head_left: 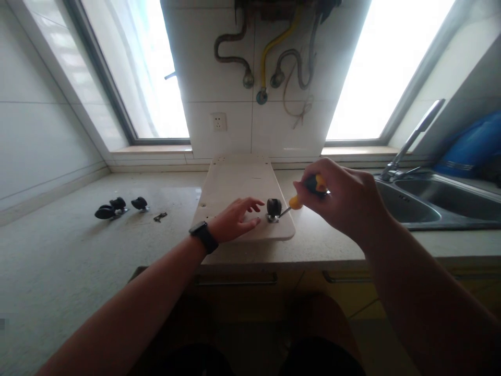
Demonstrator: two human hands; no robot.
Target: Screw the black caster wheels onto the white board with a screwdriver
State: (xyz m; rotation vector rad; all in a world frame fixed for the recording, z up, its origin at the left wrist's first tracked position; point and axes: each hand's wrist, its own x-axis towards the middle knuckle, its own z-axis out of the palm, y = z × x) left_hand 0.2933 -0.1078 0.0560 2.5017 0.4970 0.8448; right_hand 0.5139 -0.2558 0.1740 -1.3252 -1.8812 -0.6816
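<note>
A pale board lies flat on the counter, with small holes near its corners. On its near right corner stands a black caster wheel with a metal mounting plate. My right hand is wrapped round a yellow and black screwdriver, whose tip meets the caster's plate at its right side. My left hand, a dark watch on the wrist, rests over the board just left of the caster, fingers apart and holding nothing. Several loose casters lie on the counter to the left, beside a little heap of screws.
The stone counter runs along a tiled wall with a socket. A steel sink with a faucet is on the right, a blue object behind it. Hoses hang above. Drawer handles line the front.
</note>
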